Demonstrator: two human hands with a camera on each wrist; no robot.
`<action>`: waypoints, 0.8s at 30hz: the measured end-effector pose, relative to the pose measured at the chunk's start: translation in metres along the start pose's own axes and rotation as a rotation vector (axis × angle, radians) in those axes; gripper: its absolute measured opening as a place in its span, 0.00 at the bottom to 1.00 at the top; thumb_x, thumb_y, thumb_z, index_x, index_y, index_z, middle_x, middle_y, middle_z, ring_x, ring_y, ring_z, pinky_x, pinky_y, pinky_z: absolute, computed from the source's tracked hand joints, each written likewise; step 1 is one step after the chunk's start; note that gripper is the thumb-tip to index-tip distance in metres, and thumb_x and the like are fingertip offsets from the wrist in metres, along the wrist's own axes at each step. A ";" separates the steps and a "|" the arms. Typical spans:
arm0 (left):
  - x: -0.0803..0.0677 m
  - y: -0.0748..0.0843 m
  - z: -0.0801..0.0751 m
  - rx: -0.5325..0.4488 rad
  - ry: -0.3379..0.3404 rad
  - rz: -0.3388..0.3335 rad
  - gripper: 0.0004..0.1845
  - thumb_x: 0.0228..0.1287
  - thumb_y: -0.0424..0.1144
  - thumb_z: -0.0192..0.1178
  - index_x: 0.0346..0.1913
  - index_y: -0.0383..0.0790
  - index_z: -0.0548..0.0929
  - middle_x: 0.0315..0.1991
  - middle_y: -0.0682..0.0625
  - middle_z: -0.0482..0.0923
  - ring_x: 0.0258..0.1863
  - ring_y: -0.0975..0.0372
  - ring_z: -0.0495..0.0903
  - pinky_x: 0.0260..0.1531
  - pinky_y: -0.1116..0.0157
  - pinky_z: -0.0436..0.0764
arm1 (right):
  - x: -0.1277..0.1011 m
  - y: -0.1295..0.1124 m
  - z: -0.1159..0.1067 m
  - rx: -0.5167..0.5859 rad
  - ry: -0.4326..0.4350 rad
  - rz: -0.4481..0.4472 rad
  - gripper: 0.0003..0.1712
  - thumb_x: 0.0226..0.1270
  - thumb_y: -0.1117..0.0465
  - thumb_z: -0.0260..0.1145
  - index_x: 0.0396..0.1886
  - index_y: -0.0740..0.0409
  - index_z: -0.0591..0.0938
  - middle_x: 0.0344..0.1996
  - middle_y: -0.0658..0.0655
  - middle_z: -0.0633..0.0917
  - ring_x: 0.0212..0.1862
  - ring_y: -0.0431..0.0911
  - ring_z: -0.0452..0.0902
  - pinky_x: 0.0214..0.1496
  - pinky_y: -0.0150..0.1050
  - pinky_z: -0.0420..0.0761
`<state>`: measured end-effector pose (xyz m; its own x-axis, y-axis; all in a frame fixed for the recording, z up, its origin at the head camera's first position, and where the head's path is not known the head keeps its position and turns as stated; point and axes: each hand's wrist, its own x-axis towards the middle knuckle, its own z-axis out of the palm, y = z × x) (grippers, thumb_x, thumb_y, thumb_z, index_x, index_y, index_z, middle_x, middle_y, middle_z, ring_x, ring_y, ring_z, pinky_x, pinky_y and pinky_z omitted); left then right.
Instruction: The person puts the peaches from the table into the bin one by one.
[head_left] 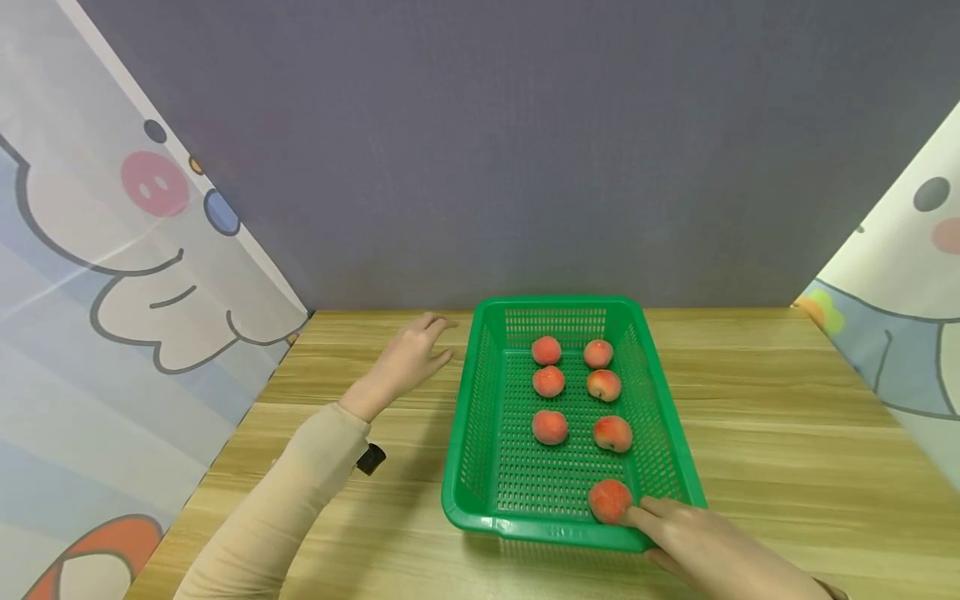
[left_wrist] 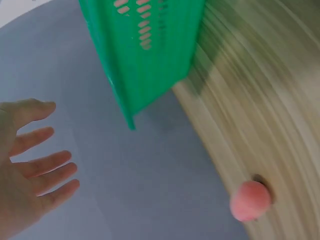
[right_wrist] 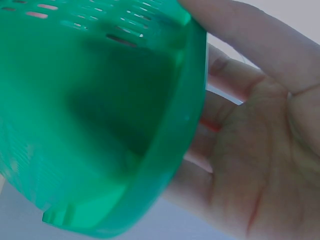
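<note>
A green plastic basket [head_left: 468, 523] with slotted walls stands on the wooden table, several red-orange peaches [head_left: 550, 427] spread over its floor in two rough columns. At its near right corner is my right hand [head_left: 693, 542], gripping the rim with the thumb outside and the fingers over it. The fingertips come right at the nearest peach [head_left: 611, 501]. In the right wrist view the basket corner [right_wrist: 165, 130] hides part of those fingers. My left hand [head_left: 411, 354] is raised left of the basket, fingers spread and apart from the rim, holding nothing.
One more peach [left_wrist: 250, 201] lies on the tabletop in the left wrist view; the left arm covers that spot in the head view. A grey wall [head_left: 480, 150] borders the table's back, and cartoon-printed sheets [head_left: 150, 275] flank the sides. A small black device [head_left: 371, 458] sits at the left wrist.
</note>
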<state>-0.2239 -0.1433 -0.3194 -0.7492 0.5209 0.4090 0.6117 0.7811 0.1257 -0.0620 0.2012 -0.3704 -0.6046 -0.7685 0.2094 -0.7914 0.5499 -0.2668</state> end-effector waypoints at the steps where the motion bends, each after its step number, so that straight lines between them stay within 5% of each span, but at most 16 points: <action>1: -0.001 -0.003 0.001 -0.004 0.003 -0.011 0.21 0.52 0.34 0.63 0.50 0.31 0.74 0.46 0.40 0.73 0.44 0.52 0.75 0.42 0.59 0.75 | 0.000 0.000 0.000 -0.001 0.000 0.000 0.17 0.45 0.62 0.68 0.37 0.50 0.74 0.28 0.39 0.72 0.29 0.32 0.68 0.23 0.31 0.70; 10: -0.007 -0.031 0.010 -0.055 -0.007 -0.113 0.22 0.54 0.35 0.61 0.52 0.32 0.73 0.48 0.38 0.71 0.48 0.49 0.72 0.47 0.55 0.72 | 0.000 0.001 0.001 0.008 0.019 -0.014 0.18 0.44 0.64 0.69 0.37 0.51 0.74 0.28 0.38 0.71 0.28 0.31 0.66 0.23 0.29 0.69; 18: -0.012 -0.050 0.021 -0.097 -0.016 -0.208 0.21 0.56 0.34 0.60 0.52 0.30 0.73 0.49 0.37 0.71 0.30 0.54 0.79 0.44 0.55 0.74 | 0.001 0.001 0.000 0.004 0.011 -0.013 0.17 0.44 0.63 0.69 0.36 0.52 0.74 0.26 0.38 0.71 0.27 0.31 0.66 0.22 0.29 0.69; 24: -0.012 -0.060 0.029 -0.076 -0.022 -0.231 0.21 0.56 0.36 0.59 0.52 0.30 0.72 0.49 0.36 0.71 0.37 0.51 0.76 0.47 0.53 0.71 | 0.000 0.001 0.000 -0.001 0.013 -0.020 0.17 0.44 0.63 0.69 0.36 0.52 0.74 0.27 0.39 0.72 0.28 0.31 0.67 0.23 0.30 0.69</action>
<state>-0.2589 -0.1860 -0.3581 -0.8763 0.3394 0.3420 0.4402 0.8526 0.2817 -0.0623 0.2017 -0.3710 -0.5898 -0.7750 0.2270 -0.8035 0.5350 -0.2611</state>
